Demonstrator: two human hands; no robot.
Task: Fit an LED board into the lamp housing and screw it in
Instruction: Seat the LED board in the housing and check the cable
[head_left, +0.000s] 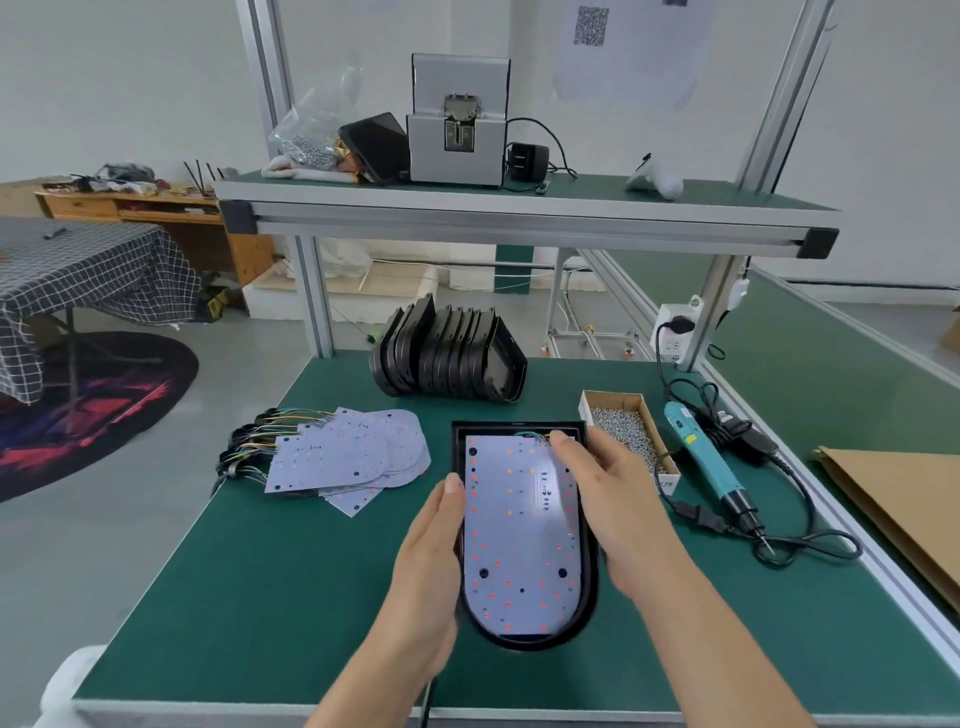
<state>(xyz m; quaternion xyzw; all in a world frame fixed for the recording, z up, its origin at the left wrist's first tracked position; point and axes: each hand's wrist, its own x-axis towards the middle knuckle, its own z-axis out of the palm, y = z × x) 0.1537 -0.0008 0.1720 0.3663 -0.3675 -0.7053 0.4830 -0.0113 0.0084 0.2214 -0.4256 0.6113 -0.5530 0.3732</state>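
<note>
Seating step: pressing the white round-ended LED board down into the black D-shaped plastic lamp housing on the green desk; the board looks almost in, not yet screwed.
Left hand: the left hand lies spread along the housing's left wall, thumb on the rim, steadying it rather than pinching anything.
Right hand: the right hand rests flat on the right side, its fingertips on the board's far corner beside the coloured wires.
Doing it well: tuck the wires below the board before pushing, press evenly round the edge, and line the dark screw holes up with the housing's posts; a tilted board would likely bind.
Next tools: the teal electric screwdriver and the cardboard box of small silver screws lie just right of the housing.
Spare stock: loose white LED boards lie left, stacked black housings behind.
</note>
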